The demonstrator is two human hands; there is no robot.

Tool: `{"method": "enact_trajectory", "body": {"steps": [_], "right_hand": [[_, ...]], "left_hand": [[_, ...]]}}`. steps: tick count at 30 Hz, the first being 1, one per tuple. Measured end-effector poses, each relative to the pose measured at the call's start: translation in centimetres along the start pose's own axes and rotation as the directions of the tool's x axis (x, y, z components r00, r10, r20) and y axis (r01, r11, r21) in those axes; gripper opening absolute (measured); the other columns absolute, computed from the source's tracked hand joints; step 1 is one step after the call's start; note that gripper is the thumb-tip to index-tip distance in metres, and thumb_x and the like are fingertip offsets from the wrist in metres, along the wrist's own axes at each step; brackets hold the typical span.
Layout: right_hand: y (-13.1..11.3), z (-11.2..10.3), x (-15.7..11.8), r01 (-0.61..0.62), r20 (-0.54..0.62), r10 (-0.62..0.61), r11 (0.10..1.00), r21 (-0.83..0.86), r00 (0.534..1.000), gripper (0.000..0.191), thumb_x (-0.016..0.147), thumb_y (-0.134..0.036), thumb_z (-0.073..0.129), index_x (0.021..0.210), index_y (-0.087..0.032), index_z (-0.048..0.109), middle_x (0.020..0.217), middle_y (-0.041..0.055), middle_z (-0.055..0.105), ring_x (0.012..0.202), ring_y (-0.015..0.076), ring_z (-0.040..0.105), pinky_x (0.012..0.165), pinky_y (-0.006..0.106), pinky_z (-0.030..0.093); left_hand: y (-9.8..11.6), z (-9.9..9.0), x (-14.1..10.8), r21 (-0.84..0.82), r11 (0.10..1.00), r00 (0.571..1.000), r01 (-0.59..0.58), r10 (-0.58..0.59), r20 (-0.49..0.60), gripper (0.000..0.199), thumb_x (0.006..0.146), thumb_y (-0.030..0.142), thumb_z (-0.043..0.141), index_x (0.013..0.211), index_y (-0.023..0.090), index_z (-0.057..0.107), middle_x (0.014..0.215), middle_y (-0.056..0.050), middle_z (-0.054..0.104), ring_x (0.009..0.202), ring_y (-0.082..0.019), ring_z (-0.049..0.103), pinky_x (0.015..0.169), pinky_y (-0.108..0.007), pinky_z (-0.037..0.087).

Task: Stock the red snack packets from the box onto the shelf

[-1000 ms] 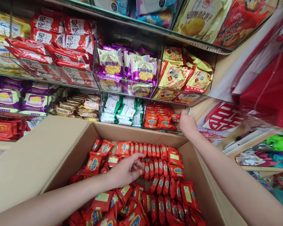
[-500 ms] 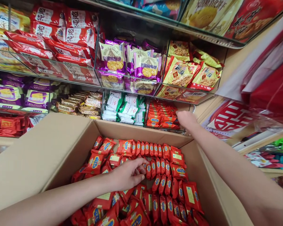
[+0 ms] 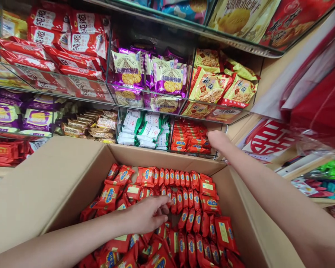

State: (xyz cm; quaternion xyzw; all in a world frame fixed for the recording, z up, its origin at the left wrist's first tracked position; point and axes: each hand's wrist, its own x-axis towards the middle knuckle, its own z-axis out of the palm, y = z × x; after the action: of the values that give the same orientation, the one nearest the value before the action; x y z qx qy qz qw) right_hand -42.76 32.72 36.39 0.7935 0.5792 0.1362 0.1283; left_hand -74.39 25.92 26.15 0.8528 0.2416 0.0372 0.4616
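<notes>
A large open cardboard box (image 3: 167, 158) holds many small red packets (image 3: 191, 245), several standing in rows and others lying loose. Over the middle of the packets is my left hand (image 3: 152, 214), fingers curled and apart, the fingertips at a row of upright packets; nothing shows in its grasp. My right hand (image 3: 216, 139) reaches to the right end of a shelf compartment behind the box, beside red packets (image 3: 188, 136) stacked there. Its fingers are hidden behind the wrist and the compartment's edge.
Glass-fronted shelves hold white-green packets (image 3: 149, 128), purple biscuit packs (image 3: 170, 78), yellow-red packs (image 3: 210, 85) and red-white packs (image 3: 86, 33). A wide box flap (image 3: 44, 178) spreads left. Red and white plastic (image 3: 321, 108) hangs at the right.
The view has shifted slightly, so the shelves sit a little further left. My left hand is slightly lower over the packets. My right hand stays at the same compartment.
</notes>
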Motion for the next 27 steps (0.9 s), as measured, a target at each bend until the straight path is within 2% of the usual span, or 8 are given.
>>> {"method": "enact_trajectory", "body": {"steps": [6,14,21,27], "right_hand": [[-0.2,0.9,-0.1,-0.007,-0.01,0.008,0.999,0.035,1.0,0.033,0.079,-0.003,0.037,0.102,-0.01,0.06,0.098,0.0176,0.062,0.093,0.0219,0.06,0.076,0.026,0.043],[-0.2,0.4,-0.1,-0.052,-0.013,0.053,0.996,0.067,0.998,0.028,0.076,-0.005,0.043,0.097,-0.009,0.062,0.093,0.0176,0.064,0.091,0.0223,0.06,0.075,0.025,0.043],[-0.1,0.2,0.0,-0.029,-0.014,0.03,0.996,0.088,0.999,0.03,0.076,-0.007,0.043,0.101,-0.012,0.06,0.097,0.0162,0.063,0.092,0.0231,0.06,0.074,0.027,0.043],[-0.3,-0.8,-0.9,-0.06,-0.045,0.065,0.992,0.111,0.997,0.027,0.076,-0.007,0.042,0.094,-0.01,0.062,0.093,0.0167,0.063,0.092,0.0219,0.059,0.075,0.027,0.042]], "left_hand": [[-0.9,0.7,0.0,0.024,1.0,1.0,-0.005,0.005,0.003,0.036,0.074,0.022,0.048,0.11,0.021,0.05,0.09,-0.002,0.062,0.071,-0.012,0.057,0.061,-0.02,0.043],[-1.4,1.3,-0.1,0.056,0.998,1.0,-0.018,0.017,0.018,0.032,0.074,0.024,0.049,0.106,0.023,0.053,0.086,0.0,0.063,0.071,-0.013,0.058,0.06,-0.019,0.043],[-0.7,0.6,-0.4,0.109,0.993,0.998,-0.036,0.029,0.063,0.03,0.074,0.022,0.047,0.104,0.023,0.055,0.084,0.0,0.064,0.07,-0.013,0.059,0.06,-0.019,0.044],[-0.1,0.1,-0.5,0.209,0.977,0.997,-0.044,0.029,0.074,0.029,0.074,0.024,0.049,0.102,0.024,0.057,0.088,-0.002,0.064,0.074,-0.015,0.058,0.063,-0.021,0.044]]}}
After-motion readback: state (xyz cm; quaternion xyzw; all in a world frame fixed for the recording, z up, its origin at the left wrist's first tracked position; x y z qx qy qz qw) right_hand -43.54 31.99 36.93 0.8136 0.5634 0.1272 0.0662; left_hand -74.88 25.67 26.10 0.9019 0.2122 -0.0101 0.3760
